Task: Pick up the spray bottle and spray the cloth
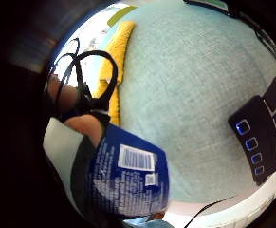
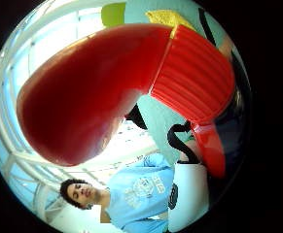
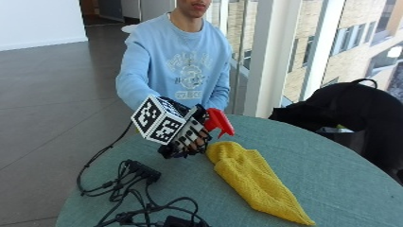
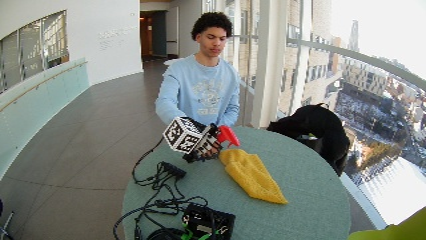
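Note:
My gloved right hand (image 3: pixel 188 137) grips the spray bottle and holds it up above the table. The bottle's red trigger head (image 3: pixel 218 121) sticks out past my fingers, above the near end of the yellow cloth (image 3: pixel 257 181). The cloth lies crumpled and stretched out on the teal round table (image 3: pixel 327 170). The little finger side palm view shows the bottle's blue labelled body (image 1: pixel 128 178) against my palm, with the cloth (image 1: pixel 116 61) beyond it. The red spray head (image 2: pixel 116 92) fills the thumb side palm view. In the wide view, the hand (image 4: pixel 203 145) hangs beside the cloth (image 4: pixel 251 175).
Black cables and a small black box (image 3: pixel 142 172) lie on the table on the hand's side. A black device (image 4: pixel 208 220) sits near the table's front edge. A black bag (image 3: pixel 353 111) rests beyond the far rim.

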